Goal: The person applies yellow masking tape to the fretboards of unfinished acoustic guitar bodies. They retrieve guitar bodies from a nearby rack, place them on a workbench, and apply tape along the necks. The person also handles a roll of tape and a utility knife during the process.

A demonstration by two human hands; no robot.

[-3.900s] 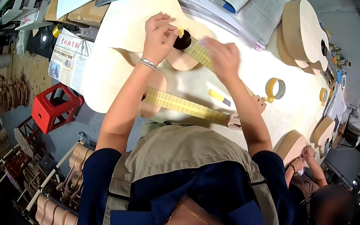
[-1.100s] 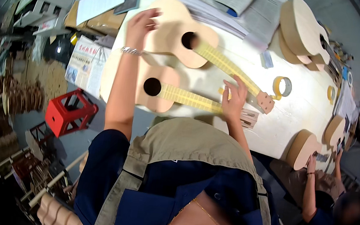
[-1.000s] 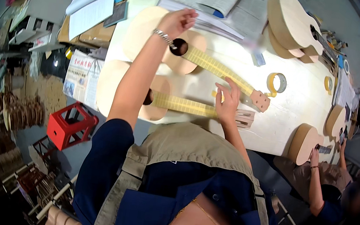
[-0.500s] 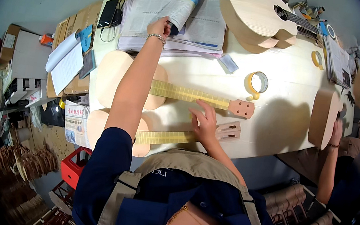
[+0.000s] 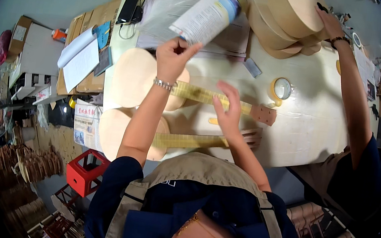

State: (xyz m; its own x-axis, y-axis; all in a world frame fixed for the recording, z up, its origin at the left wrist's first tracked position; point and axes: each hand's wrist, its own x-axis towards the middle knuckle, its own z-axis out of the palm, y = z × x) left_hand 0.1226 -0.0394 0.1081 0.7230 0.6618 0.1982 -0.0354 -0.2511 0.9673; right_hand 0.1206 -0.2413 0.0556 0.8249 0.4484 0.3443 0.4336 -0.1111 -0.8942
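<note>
"Start at the left, would you? Take the far ukulele [image 5: 191, 91] as your mark."

"Left of it there's a curled pad [image 5: 81, 63] on cardboard [image 5: 105, 17], then a newspaper [image 5: 85, 127], then a red stool [image 5: 79, 177], lower and nearer the person. A black phone [image 5: 128, 9] lies beyond its body."

"And the near ukulele [image 5: 168, 140]?"

"On the person's side of the far one, its neck also running to the right. Both fingerboards are yellow (quite a bright pair)."

"What about the left hand [image 5: 173, 60]?"

"Over the far edge of the far ukulele's body, pinching a printed sheet [image 5: 206, 17] by its near edge. That sheet slants over the paper stack [image 5: 152, 27], beyond the same ukulele."

"The right hand [image 5: 230, 112]?"

"Free, fingers spread, over the far ukulele's neck (it's blurred, so I can't tell whether it touches)."

"Further right?"

"A grey block [image 5: 252, 68] beyond that neck, and a tape roll [image 5: 274, 88] beyond the head. Pale guitars [image 5: 277, 27] are piled farther beyond, and a co-worker's hand [image 5: 330, 23] is at the top one; I can't tell whether it grips."
</note>
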